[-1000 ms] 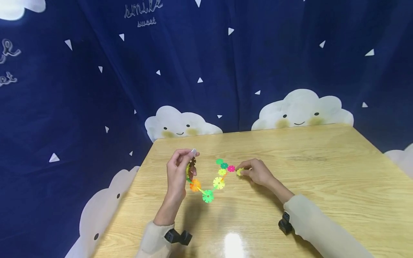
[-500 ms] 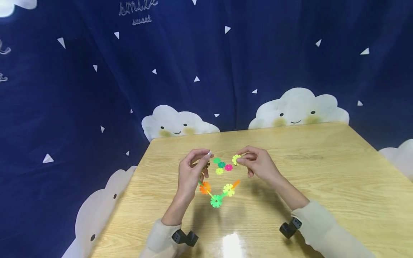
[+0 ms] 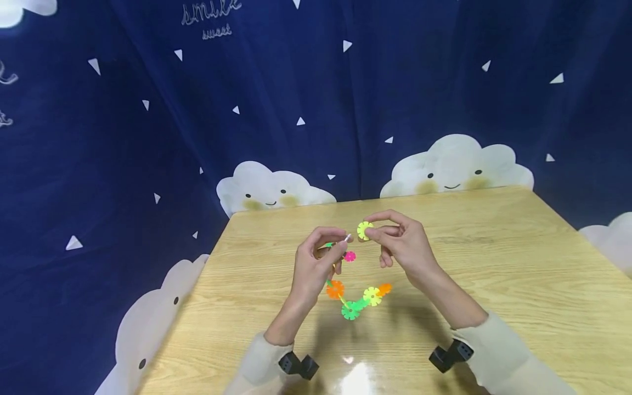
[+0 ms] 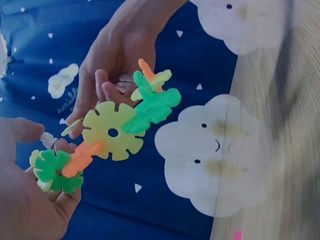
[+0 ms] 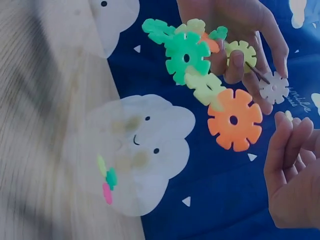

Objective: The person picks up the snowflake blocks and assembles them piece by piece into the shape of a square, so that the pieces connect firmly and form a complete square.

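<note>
My left hand (image 3: 316,269) grips one end of a chain of interlocking notched plastic discs and pinches the whitish end disc (image 5: 274,88) between thumb and fingers. The rest of the chain, with an orange disc (image 5: 234,120), a green disc (image 3: 350,310) and a yellow disc (image 4: 107,131), curves down and to the right above the table. Just right of the whitish disc, my right hand (image 3: 410,247) pinches a separate small yellow disc (image 3: 364,231) by its edge. A small gap shows between these two discs in the head view. The left fingers partly hide the chain's upper part.
On the wooden table (image 3: 494,258) behind the hands lie several loose discs, among them a pink one (image 3: 349,256) and a green one (image 5: 111,177); the left hand partly covers them in the head view. A dark blue curtain (image 3: 276,82) with clouds hangs behind the table.
The right hand has lifted the small yellow disc off the table and raised it. The left hand has moved right with the chain, bringing the whitish disc close to the yellow one.
</note>
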The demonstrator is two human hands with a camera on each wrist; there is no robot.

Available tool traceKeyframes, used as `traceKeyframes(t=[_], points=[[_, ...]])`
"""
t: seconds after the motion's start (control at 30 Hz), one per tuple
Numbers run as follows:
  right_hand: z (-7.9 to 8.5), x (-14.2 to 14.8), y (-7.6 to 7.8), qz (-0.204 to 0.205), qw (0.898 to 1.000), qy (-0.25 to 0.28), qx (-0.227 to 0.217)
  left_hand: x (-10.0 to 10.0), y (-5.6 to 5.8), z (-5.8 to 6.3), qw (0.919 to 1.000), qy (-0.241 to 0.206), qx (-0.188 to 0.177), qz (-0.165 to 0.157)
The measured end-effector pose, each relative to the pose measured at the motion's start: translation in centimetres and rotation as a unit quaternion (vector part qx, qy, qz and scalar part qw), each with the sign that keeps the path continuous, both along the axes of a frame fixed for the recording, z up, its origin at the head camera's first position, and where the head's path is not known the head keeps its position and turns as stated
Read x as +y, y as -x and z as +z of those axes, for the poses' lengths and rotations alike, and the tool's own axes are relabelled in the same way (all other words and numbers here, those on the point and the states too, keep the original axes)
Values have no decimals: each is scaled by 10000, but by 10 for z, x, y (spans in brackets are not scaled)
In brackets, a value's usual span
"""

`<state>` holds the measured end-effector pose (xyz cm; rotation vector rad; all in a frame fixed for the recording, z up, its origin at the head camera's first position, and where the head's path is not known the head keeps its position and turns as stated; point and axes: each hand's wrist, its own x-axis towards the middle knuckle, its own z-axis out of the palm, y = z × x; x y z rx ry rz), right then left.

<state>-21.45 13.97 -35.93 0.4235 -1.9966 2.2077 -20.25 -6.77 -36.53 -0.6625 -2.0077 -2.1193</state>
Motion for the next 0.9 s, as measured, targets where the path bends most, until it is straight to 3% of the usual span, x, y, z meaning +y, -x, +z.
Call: traceKeyframes(t=[0.17, 0.37, 0.57, 0.9], points=[[4, 10, -8, -204, 9995, 95, 225, 11, -2, 2, 9996, 163, 214, -119], [5, 19, -19, -401, 9981, 20, 458, 20, -2, 5, 9961, 691, 529, -171], [4, 21, -25, -417, 9961, -57, 772, 24, -1, 6, 9925, 982, 693, -226], [1, 17, -32, -659, 9877, -723, 1223, 22, -2, 7, 9844, 1403, 1057, -46]])
